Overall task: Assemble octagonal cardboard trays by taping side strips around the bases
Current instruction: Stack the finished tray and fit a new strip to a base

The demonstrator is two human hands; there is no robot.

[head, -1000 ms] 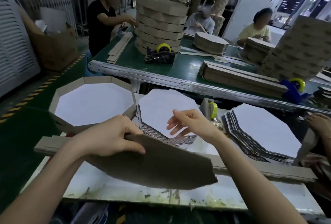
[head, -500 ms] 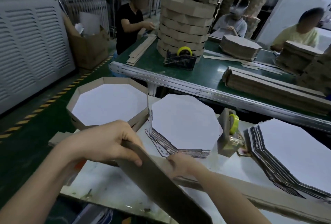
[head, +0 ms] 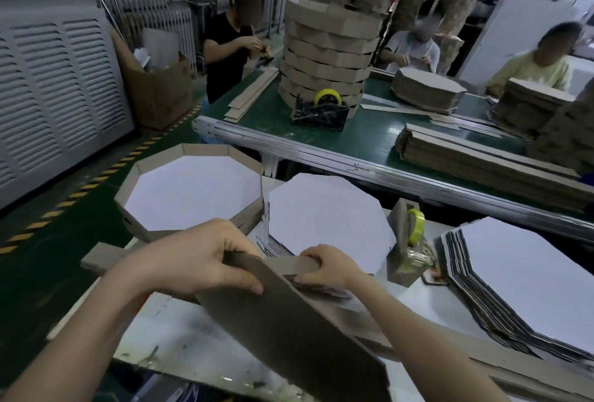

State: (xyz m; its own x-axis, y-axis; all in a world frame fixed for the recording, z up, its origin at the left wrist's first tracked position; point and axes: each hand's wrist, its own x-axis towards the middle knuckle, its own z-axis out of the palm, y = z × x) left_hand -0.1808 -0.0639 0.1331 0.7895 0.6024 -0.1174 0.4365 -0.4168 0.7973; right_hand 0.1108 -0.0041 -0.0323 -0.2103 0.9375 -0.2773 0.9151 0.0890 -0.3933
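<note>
While the left hand (head: 199, 260) grips the top edge of a tilted brown base (head: 289, 337), fingers wrapped over it, the right hand (head: 324, 268) pinches a strip (head: 289, 265) just beside it, fingers curled over the top. The strip lies between the two hands, its long axis running from one to the other along the base's edge. The right hand has the surer hold, so I judge it will lead the wrap. Under both hands is the bench (head: 167, 347). Just beyond the right hand sits a stack (head: 328, 218) of bases, with the dispenser (head: 408, 241) near on that hand's right. Beyond the left hand lies a finished tray (head: 193, 192).
</note>
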